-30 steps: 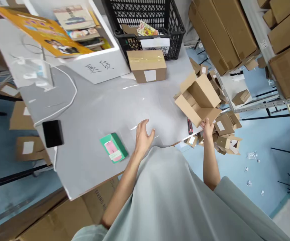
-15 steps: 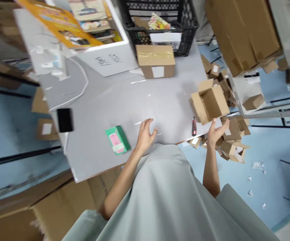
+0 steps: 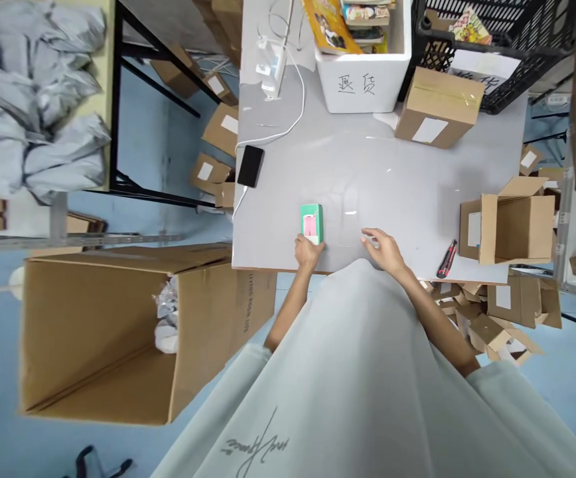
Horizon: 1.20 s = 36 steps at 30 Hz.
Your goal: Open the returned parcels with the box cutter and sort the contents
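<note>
A small green box (image 3: 318,216) with a pink panel and a white label lies on the grey table near its front edge. My left hand (image 3: 308,252) grips its near end, thumb on one side and fingers on the other. To the right, my right hand (image 3: 383,249) hovers by the table edge with its fingers apart and nothing in them. A red and black box cutter (image 3: 447,259) lies further right. Beside it stands an open cardboard box (image 3: 487,229), its flaps spread.
At the back are a white bin (image 3: 362,83) of books, a closed carton (image 3: 440,106) and a black crate (image 3: 432,53). A phone (image 3: 251,166) on a white cable lies left. A large open carton (image 3: 103,332) stands front left; small boxes (image 3: 507,299) pile up below right.
The view has swung left. My left hand has moved to the green box and taken hold of it. My right hand has left the open cardboard box and come in over the table.
</note>
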Tool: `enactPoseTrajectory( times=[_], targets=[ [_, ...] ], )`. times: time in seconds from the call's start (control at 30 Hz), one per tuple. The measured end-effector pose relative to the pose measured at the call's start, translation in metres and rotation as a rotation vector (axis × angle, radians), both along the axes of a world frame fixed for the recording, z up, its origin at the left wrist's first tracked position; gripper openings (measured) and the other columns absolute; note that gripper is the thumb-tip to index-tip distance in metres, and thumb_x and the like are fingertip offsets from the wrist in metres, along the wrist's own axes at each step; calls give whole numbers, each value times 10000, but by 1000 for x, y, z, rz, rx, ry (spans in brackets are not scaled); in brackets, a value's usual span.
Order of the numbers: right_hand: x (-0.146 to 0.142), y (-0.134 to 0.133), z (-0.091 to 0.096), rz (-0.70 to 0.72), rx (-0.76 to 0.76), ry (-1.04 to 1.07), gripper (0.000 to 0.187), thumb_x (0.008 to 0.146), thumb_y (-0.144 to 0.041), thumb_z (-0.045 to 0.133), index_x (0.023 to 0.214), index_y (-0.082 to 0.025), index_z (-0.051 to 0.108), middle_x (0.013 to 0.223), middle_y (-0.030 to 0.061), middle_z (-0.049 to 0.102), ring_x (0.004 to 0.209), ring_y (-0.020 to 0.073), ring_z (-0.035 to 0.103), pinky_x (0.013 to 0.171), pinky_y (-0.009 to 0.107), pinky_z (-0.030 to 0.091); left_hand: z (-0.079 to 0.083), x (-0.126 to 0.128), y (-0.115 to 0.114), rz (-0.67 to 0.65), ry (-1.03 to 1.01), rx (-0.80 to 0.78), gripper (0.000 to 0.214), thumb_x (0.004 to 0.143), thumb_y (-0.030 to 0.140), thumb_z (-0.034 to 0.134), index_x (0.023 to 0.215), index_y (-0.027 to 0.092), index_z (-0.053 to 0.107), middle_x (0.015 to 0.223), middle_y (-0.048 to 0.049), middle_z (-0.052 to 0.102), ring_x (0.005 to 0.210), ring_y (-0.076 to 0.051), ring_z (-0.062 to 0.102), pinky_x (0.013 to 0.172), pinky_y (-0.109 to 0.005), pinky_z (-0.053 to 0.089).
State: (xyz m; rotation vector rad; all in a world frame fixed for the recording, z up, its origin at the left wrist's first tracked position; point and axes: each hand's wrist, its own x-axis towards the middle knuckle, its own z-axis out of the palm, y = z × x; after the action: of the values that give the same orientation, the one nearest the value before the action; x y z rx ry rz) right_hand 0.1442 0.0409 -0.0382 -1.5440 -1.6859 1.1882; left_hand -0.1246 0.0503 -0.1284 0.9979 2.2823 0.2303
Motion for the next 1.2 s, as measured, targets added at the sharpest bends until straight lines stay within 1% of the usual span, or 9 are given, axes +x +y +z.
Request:
enactPoseTrajectory(
  times=[0.2, 0.4, 0.5, 0.6, 0.7, 0.8, 0.9, 1.1, 1.2],
  targets=[
    [-20, 20, -2, 1, -116, 91, 496, 1000, -569, 730, 1391, -265, 755, 1412, 139, 782, 1257, 311, 764, 1099, 522, 631, 10, -18, -16, 137, -708, 4, 675, 638, 388, 987, 1176, 215, 618, 1264, -138, 787, 1198, -329, 762, 981, -440, 624],
    [-7, 30, 4, -138, -323, 355, 1209, 687, -697, 992, 1701, -288, 475, 1623, 187, 621, 1477, 367, 630, 1210, 569, 556, 44, -10, -32, -108, -1317, -2, 912, 597, 366, 1046, 1405, 239, 643, 1393, -124, 764, 1231, -302, 759, 1014, -402, 632],
    [-1, 24, 18, -54, -328, 516, 1269, 668, -668, 1021, 1731, -323, 420, 1588, 131, 656, 1441, 341, 659, 1228, 537, 546, 58, -5, -22, -306, -1393, -103, 1011, 637, 354, 1042, 1542, 254, 605, 1465, -147, 735, 1276, -340, 746, 1027, -426, 638],
    [2, 16, 29, -96, -266, 566, 1119, 699, -634, 1016, 1653, -317, 523, 1474, 97, 725, 1315, 307, 728, 1166, 477, 598, 66, 2, -9, -479, -1369, -103, 1094, 701, 445, 1012, 1662, 275, 518, 1553, -169, 681, 1369, -379, 701, 1084, -477, 621],
    [4, 11, 28, -297, -208, 534, 1036, 713, -670, 991, 1581, -287, 574, 1383, 102, 760, 1194, 287, 766, 1091, 449, 644, 74, 19, -4, -565, -1148, 70, 1303, 676, 518, 1024, 1766, 302, 343, 1714, -186, 521, 1518, -405, 583, 1196, -543, 548],
    [8, 10, 21, -465, -171, 486, 1083, 738, -750, 936, 1613, -256, 532, 1363, 118, 766, 1171, 287, 769, 1081, 450, 656, 86, 42, -7, -620, -880, 284, 1321, 627, 494, 1053, 1741, 264, 381, 1736, -183, 478, 1601, -408, 482, 1314, -548, 425],
    [19, 9, 21, -451, -140, 420, 1082, 785, -801, 876, 1647, -261, 511, 1369, 132, 758, 1181, 296, 766, 1089, 464, 657, 99, 58, -10, -578, -888, 320, 1116, 701, 475, 1004, 1664, 225, 499, 1636, -164, 596, 1552, -391, 542, 1315, -505, 429],
    [48, 1, 42, -308, -116, 385, 1019, 914, -858, 712, 1746, -363, 395, 1642, 156, 595, 1339, 323, 716, 1115, 514, 645, 121, 49, -14, -331, -1300, -113, 1108, 712, 463, 956, 1702, 287, 490, 1483, -141, 732, 1290, -384, 735, 1045, -460, 620],
    [55, -1, 47, -243, -131, 451, 1061, 931, -857, 688, 1793, -397, 273, 1630, 146, 617, 1282, 323, 740, 1054, 551, 675, 130, 48, -18, -298, -1370, -189, 1101, 680, 431, 958, 1684, 276, 532, 1455, -149, 748, 1214, -375, 759, 965, -421, 634]
  ],
)
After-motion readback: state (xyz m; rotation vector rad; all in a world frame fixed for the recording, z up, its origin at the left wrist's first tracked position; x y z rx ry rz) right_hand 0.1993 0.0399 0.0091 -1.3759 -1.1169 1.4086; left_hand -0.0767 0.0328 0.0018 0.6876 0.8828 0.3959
